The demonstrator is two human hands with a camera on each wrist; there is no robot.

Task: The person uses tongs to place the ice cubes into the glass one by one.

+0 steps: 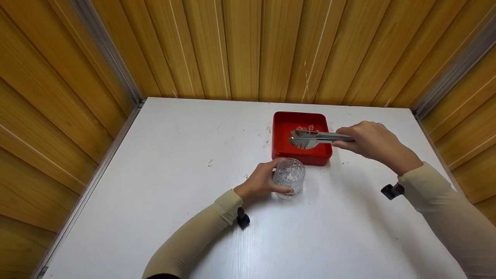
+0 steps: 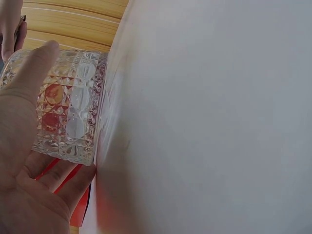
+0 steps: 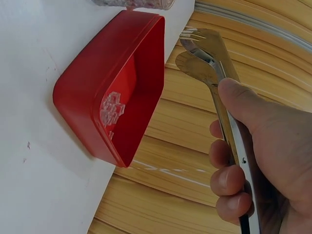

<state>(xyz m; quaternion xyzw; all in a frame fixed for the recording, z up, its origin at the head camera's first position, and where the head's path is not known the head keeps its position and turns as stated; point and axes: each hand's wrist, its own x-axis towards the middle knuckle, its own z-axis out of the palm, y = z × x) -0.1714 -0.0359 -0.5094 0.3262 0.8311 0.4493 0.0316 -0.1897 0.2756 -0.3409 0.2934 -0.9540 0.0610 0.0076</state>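
In the head view my left hand [image 1: 260, 181] holds a clear cut-patterned drinking glass [image 1: 290, 173] that stands upright on the table. Its thumb lies along the near side, with fingers round the far side; whether the glass contains anything I cannot tell. My right hand [image 1: 374, 143] grips metal serving tongs [image 1: 327, 136] by the handles. The tongs' heads hang over a red square container [image 1: 300, 159], slightly apart, with nothing seen between them. Several clear ice-like pieces [image 3: 113, 108] lie inside the container, against one wall in the right wrist view.
The white table [image 1: 186, 155] carries small dark scuffs. Wood-patterned panels [image 1: 240, 50] stand behind it and along both sides, with metal strips [image 1: 108, 50] at the corners. A small black device [image 1: 243, 217] sits at each wrist.
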